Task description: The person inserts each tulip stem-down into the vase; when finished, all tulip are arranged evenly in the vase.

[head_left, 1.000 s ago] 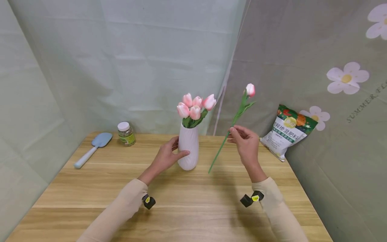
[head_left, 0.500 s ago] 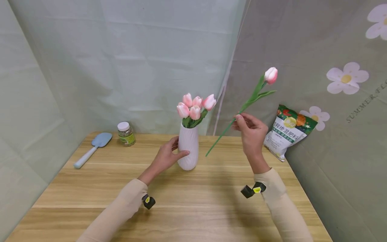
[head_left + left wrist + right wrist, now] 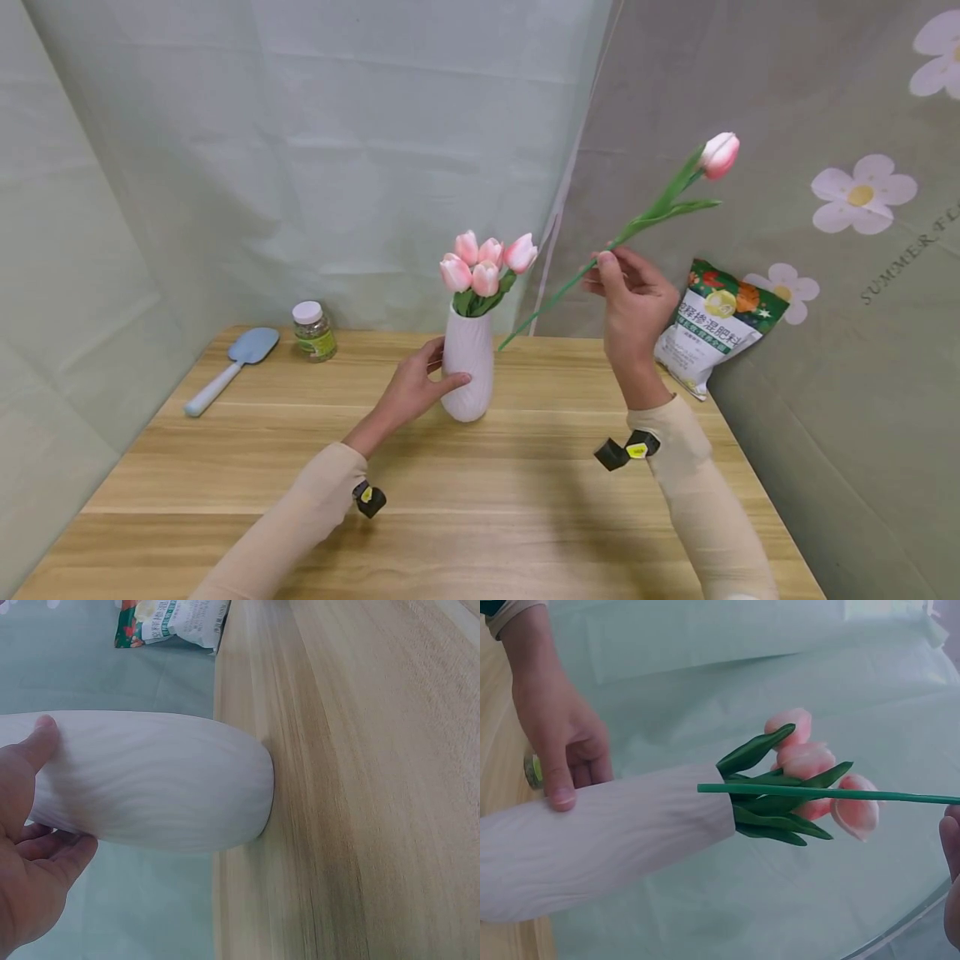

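A white ribbed vase (image 3: 468, 367) stands upright on the wooden table, with several pink tulips (image 3: 486, 278) in its mouth. My left hand (image 3: 411, 385) holds the vase from its left side, thumb across the front; the left wrist view shows the fingers round the back of the vase (image 3: 165, 780). Up and to the right, my right hand (image 3: 637, 304) pinches the green stem of a single tulip (image 3: 720, 156) between thumb and fingers. That tulip leans right, and its lower stem end points down toward the vase's rim, apparently outside the mouth.
At the table's left lies a blue trowel (image 3: 253, 346) with a pale handle. Beside it is a white-capped jar (image 3: 313, 332) with a green label. A printed bag (image 3: 712, 325) leans at the right rear corner. Cloth walls (image 3: 337, 167) close off the back and sides.
My right hand has risen and shifted slightly right with the single tulip, which now tilts further right. Its stem end has moved up and left toward the vase. The left hand and vase stay put.
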`<state>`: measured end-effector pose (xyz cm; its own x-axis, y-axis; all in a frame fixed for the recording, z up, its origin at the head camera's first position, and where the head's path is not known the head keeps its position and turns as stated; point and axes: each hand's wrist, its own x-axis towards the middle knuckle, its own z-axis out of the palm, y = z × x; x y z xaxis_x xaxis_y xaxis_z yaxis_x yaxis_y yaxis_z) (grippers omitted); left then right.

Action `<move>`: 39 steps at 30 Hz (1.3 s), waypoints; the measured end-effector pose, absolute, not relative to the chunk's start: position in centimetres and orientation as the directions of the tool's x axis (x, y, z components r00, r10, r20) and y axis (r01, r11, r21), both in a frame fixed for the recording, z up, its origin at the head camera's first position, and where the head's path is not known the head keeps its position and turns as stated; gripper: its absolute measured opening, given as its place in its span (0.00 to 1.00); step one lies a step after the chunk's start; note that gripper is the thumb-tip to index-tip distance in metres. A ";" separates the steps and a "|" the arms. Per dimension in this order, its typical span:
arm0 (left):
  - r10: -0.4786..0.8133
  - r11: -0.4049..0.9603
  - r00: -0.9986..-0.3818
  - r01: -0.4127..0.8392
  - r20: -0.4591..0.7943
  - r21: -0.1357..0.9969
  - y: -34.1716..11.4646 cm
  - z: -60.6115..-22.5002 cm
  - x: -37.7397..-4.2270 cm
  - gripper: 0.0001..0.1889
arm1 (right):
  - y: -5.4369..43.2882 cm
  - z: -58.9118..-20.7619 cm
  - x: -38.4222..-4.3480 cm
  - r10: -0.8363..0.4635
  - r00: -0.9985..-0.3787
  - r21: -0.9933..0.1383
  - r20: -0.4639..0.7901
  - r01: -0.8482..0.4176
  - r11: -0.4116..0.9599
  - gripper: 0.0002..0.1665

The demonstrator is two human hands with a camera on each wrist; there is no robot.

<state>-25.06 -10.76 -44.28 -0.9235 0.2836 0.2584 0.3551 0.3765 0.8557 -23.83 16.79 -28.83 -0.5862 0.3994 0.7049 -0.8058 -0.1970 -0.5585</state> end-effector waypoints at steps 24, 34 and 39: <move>0.281 0.381 -0.924 0.355 0.259 0.854 -10.7 -44.2 -25.0 0.42 | 15.6 -27.4 -24.5 0.450 -0.524 -0.497 0.724 -0.847 -0.187 0.05; 0.278 0.377 -0.930 0.336 0.240 0.863 -10.7 -44.2 -25.0 0.43 | 15.2 -27.4 -24.6 0.448 -0.529 -0.510 0.721 -0.842 -0.175 0.04; 0.276 0.383 -0.930 0.339 0.244 0.859 -10.7 -44.2 -25.0 0.43 | 14.9 -27.2 -24.4 0.449 -0.532 -0.512 0.717 -0.840 -0.178 0.05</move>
